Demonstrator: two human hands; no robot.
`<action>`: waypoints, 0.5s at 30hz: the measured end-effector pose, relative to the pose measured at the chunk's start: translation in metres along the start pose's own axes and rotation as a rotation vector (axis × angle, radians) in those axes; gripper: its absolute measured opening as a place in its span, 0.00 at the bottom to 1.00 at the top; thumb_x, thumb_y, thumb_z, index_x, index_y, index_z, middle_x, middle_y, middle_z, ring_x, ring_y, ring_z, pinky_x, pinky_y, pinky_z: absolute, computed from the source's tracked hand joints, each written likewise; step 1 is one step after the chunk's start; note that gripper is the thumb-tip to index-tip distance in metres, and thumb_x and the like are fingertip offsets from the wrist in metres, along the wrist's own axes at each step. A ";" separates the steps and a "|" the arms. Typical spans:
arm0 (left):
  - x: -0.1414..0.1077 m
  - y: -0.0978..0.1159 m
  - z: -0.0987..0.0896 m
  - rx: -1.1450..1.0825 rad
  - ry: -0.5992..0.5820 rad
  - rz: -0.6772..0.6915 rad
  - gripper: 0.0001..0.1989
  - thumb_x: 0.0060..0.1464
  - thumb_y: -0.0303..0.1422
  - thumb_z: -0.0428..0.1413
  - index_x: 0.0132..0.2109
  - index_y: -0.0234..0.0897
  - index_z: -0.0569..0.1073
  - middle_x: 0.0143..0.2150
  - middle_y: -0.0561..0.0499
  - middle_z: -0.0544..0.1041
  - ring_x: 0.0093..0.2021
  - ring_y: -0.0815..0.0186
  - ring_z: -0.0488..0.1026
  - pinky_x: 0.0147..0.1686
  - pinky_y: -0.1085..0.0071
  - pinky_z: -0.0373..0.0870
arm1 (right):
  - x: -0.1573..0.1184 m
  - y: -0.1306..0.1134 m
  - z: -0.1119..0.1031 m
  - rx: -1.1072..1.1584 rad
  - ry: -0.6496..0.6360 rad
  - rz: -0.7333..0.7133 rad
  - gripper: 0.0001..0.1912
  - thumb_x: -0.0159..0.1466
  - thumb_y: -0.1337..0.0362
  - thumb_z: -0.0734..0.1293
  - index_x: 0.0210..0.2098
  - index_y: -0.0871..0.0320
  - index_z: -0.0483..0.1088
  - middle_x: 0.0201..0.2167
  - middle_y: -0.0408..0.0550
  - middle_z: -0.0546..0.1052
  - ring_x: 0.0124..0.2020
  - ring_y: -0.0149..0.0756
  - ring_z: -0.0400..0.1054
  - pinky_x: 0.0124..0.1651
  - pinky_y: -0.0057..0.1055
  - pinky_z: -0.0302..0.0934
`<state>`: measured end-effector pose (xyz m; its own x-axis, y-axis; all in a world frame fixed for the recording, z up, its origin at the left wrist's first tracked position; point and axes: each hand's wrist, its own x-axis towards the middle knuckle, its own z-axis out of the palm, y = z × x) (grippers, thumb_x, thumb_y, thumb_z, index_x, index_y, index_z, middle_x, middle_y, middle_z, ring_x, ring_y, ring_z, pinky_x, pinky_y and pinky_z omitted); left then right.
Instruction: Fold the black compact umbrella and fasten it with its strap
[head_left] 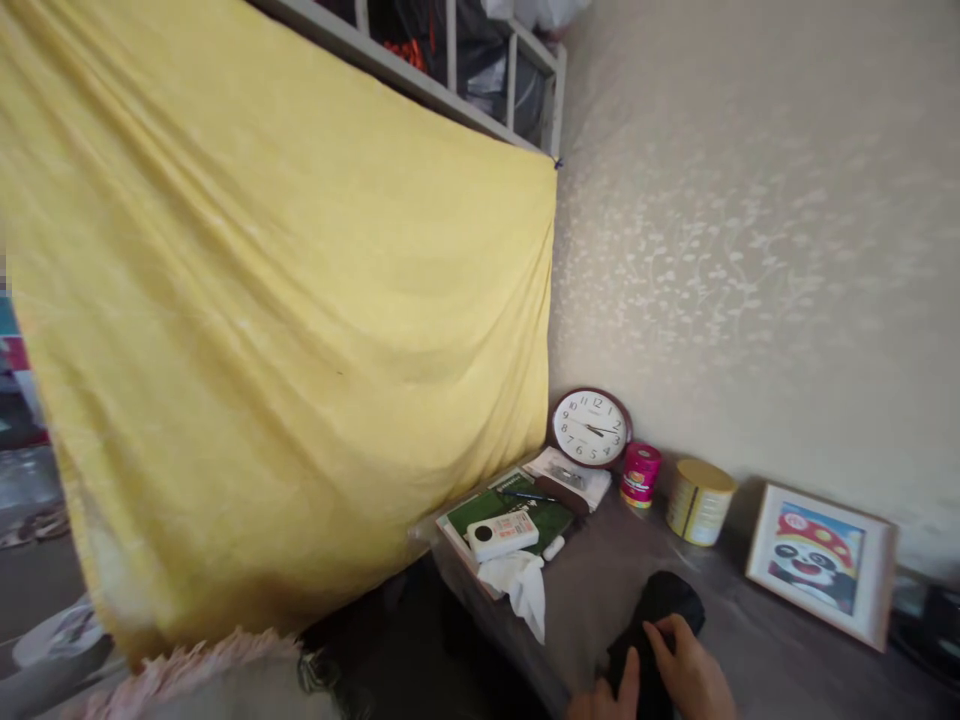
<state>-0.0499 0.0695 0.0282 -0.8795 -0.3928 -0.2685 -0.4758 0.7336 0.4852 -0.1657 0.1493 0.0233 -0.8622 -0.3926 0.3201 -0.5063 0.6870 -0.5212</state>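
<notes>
We have both bare hands at work on a black cloth (664, 595) that lies on the near part of the covered table (600, 560), close to the bottom edge of our view. Our right hand (694, 668) comes in from the near right, thumb and forefinger apparently pinching the cloth on its upper face. Our left hand (609, 698) lies just to the left, one finger stretched out against the cloth; its other fingers are cut off or hidden, so we cannot tell whether they grasp anything.

As for progress, we judge the handling to be partway along: the cloth is drawn into a narrow, compact shape, rounded at its far end, and neither hand has left it. Its near end runs out of view, so we cannot say how much remains to be done there.

The other things stand apart from our hands. To the left lie a white tissue (523, 588), a white box (504, 534) and a green book (478, 508); on the far side a round clock (589, 430), a pink can (640, 475) and a yellow tin (700, 505); to the right, a framed panda picture (817, 562)
</notes>
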 end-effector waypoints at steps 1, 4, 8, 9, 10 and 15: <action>-0.004 -0.001 -0.002 0.005 -0.002 0.010 0.36 0.48 0.22 0.42 0.61 0.54 0.45 0.46 0.35 0.72 0.43 0.43 0.71 0.37 0.45 0.66 | -0.002 0.006 -0.004 0.088 -0.008 0.046 0.14 0.55 0.52 0.55 0.25 0.54 0.63 0.22 0.48 0.74 0.23 0.39 0.70 0.26 0.31 0.60; -0.015 -0.005 -0.007 0.009 0.018 0.094 0.43 0.43 0.25 0.51 0.63 0.49 0.39 0.48 0.37 0.71 0.45 0.44 0.70 0.40 0.48 0.65 | -0.016 0.038 -0.018 0.259 0.004 0.205 0.17 0.50 0.47 0.56 0.24 0.53 0.65 0.21 0.49 0.74 0.22 0.42 0.70 0.27 0.35 0.61; -0.025 -0.010 -0.010 0.005 0.052 0.183 0.42 0.45 0.29 0.51 0.64 0.43 0.37 0.47 0.37 0.71 0.45 0.48 0.70 0.41 0.52 0.65 | -0.047 0.085 -0.039 0.187 -0.006 0.325 0.13 0.47 0.49 0.57 0.20 0.50 0.64 0.18 0.51 0.74 0.22 0.47 0.70 0.27 0.39 0.60; -0.026 -0.012 -0.010 0.001 0.056 0.194 0.42 0.45 0.28 0.50 0.64 0.42 0.37 0.46 0.37 0.71 0.44 0.49 0.70 0.41 0.54 0.65 | -0.056 0.091 -0.044 0.148 -0.009 0.322 0.12 0.49 0.50 0.57 0.20 0.49 0.63 0.18 0.51 0.74 0.22 0.47 0.70 0.27 0.39 0.59; -0.026 -0.013 -0.011 -0.005 0.060 0.200 0.41 0.45 0.28 0.50 0.64 0.41 0.37 0.45 0.37 0.72 0.44 0.50 0.70 0.41 0.55 0.65 | -0.063 0.094 -0.049 0.118 0.019 0.309 0.10 0.49 0.51 0.57 0.20 0.48 0.63 0.20 0.52 0.75 0.25 0.48 0.70 0.29 0.38 0.59; -0.025 -0.018 -0.009 -0.091 0.028 0.231 0.37 0.49 0.30 0.47 0.64 0.40 0.39 0.41 0.43 0.74 0.41 0.56 0.71 0.40 0.62 0.64 | -0.078 0.077 -0.065 0.095 0.150 0.152 0.14 0.56 0.55 0.55 0.28 0.54 0.68 0.28 0.51 0.76 0.30 0.41 0.71 0.34 0.35 0.63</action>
<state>-0.0192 0.0610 0.0333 -0.9641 -0.2368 -0.1198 -0.2601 0.7532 0.6043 -0.1360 0.2723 0.0094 -0.9205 -0.1885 0.3424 -0.3757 0.6682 -0.6422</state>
